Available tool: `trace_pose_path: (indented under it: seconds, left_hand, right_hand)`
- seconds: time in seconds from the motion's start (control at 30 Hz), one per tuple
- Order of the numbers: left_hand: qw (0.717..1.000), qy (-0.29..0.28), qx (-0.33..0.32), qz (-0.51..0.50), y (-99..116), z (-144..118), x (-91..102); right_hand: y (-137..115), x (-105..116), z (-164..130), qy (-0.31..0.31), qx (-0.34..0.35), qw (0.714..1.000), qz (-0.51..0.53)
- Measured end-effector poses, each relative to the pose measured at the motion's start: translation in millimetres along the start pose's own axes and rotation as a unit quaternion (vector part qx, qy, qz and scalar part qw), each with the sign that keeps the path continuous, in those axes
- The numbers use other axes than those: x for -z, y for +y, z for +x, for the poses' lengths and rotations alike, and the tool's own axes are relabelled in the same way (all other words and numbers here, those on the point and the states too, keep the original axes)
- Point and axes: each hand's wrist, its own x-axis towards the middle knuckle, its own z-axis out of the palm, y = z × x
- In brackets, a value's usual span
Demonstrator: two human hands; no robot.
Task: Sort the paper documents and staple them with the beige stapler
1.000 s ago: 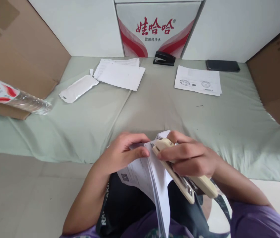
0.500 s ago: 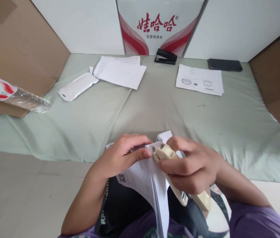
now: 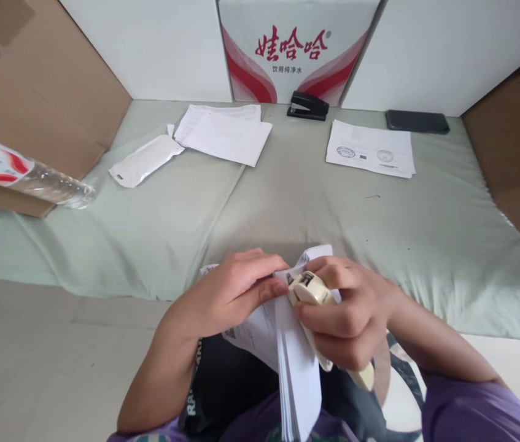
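Observation:
My left hand [image 3: 241, 288] pinches the top edge of a folded stack of printed papers [image 3: 299, 368] between thumb and fingers. The sheets hang down over my lap, with their page edges showing. My right hand [image 3: 352, 307] is wrapped round a cream stapler [image 3: 317, 291]. Its head sits at the top edge of the stack, close beside my left thumb. Whether its jaws bite on the paper is hidden. The stapler's rear end pokes out below my right fingers.
On the green cloth [image 3: 287, 196] lie white papers [image 3: 232, 135], a white packet [image 3: 147, 161], a black stapler [image 3: 308, 105], stamped papers [image 3: 370, 149] and a black phone [image 3: 417, 121]. A water bottle [image 3: 29, 175] leans at the left by a cardboard box [image 3: 38, 98]. Another cardboard side [image 3: 517, 141] stands right.
My right hand has shifted slightly left and tilted the stapler, so its head turns more upward. The hanging papers have swung a little, showing more of the white sheet. My left hand keeps its pinch.

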Motion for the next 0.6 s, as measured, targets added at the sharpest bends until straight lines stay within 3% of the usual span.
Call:
trace_pose_path:
  seconds: [0.1, 0.37, 0.6]
  left_hand:
    - [1.000, -0.007, -0.001, -0.001, 0, 0, 0.8]
    - [0.998, -0.025, -0.008, -0.061, -3, 3, 0.6]
    - [0.985, -0.086, -0.021, -0.149, -8, 7, -15.4]
  right_hand:
    - [4, -1, 6, 0.073, 0.155, 0.984, -0.056]
    - [3, 0, 8, 0.084, 0.175, 0.974, -0.115]
    - [9, 9, 8, 0.084, 0.142, 0.978, -0.130]
